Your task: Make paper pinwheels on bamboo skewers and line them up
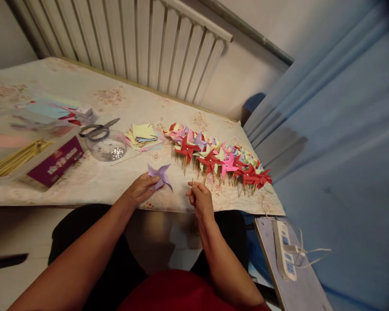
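Observation:
A purple paper pinwheel (162, 176) is pinched between the thumb and fingers of my left hand (143, 188), just above the table's front edge. To the right of it, my right hand (201, 196) is closed around a thin wooden stick (192, 181); only its tip shows above the fingers, and the rest is hidden. The pinwheel and the stick are apart. Beyond my right hand lies a dense group of finished pinwheels (210, 160) on sticks, in red, pink, purple and pale yellow.
Scissors (99, 128) rest across a clear round container (106, 151) of small shiny pieces. Cut paper squares (143, 134) are stacked beside it. At left, a clear box (40, 170) holds wooden sticks. A power strip (284, 250) sits on a stool (311, 287) at right.

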Tool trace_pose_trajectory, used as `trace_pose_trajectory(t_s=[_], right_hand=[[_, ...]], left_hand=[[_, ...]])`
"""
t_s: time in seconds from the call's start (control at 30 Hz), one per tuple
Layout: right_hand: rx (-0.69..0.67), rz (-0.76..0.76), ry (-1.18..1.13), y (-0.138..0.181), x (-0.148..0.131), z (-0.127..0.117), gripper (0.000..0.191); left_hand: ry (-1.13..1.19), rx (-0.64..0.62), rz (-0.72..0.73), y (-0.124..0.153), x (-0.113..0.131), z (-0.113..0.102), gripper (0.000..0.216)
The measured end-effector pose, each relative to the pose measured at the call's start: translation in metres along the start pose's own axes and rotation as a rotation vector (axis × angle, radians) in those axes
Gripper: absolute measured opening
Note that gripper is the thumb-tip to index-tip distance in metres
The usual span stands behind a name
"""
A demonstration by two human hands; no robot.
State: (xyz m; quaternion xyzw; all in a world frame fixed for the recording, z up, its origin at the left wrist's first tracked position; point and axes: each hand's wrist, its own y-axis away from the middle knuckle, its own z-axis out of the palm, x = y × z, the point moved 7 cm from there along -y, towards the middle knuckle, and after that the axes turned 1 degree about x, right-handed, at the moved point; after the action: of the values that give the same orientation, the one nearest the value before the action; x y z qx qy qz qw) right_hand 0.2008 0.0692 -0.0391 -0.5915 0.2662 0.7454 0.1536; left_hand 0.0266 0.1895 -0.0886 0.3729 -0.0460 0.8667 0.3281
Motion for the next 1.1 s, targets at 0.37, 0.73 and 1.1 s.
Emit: trace_pose_trajectory(t_s=[0.37, 0.73, 1.1], right_hand=[[0.054, 0.033, -0.090, -0.010, -0.013, 0.021, 0.039], [0.147, -0.027, -0.115, -0.009, -0.017, 0.031, 0.025], [0.114, -0.023, -0.101, 0.004, -0.018, 0.046, 0.024]], left_hand=[[0.002, -0.340, -0.115, -0.049, -0.014, 0.053, 0.027], [0.168, -0.455, -0.145, -0.054, -0.028, 0.063, 0.019], [0.232, -0.500, -0.158, -0.047, -0.027, 0.071, 0.022]])
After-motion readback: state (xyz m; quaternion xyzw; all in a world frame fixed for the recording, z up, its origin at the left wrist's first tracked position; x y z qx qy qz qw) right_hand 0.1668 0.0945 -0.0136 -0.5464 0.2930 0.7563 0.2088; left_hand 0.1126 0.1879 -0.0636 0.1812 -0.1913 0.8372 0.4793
